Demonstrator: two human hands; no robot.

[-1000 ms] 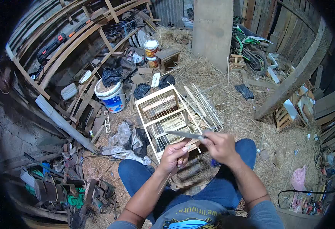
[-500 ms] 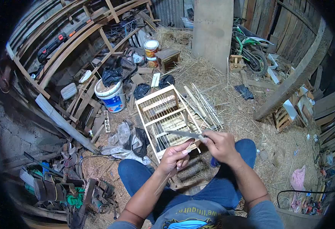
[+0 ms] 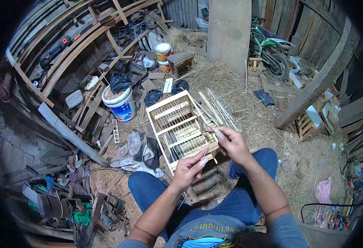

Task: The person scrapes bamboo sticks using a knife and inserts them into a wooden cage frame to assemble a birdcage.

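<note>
My left hand (image 3: 188,172) pinches a thin bamboo stick (image 3: 206,149) between thumb and fingers; the stick's tip points up and its tail shows below the hand. My right hand (image 3: 232,144) is closed round a knife (image 3: 201,125), whose blade is hard to make out against the frame behind it and seems to point up and left. Just beyond both hands stands a wooden cage frame (image 3: 157,135) with rows of thin bars. Both hands are above its near right corner, close to each other.
Bamboo strips (image 3: 219,110) lie right of the cage. A white bucket (image 3: 119,106) with a black bag stands to the left, near crumpled plastic sheeting (image 3: 132,153). Further back are a wooden stool (image 3: 180,60), a leaning board (image 3: 230,37) and a motorbike (image 3: 272,58). A slanting post (image 3: 314,89) stands at right.
My right hand has moved slightly up, and the knife blade has swung from lying across above my left hand to pointing away. My left hand has shifted little, still pinching the stick.
</note>
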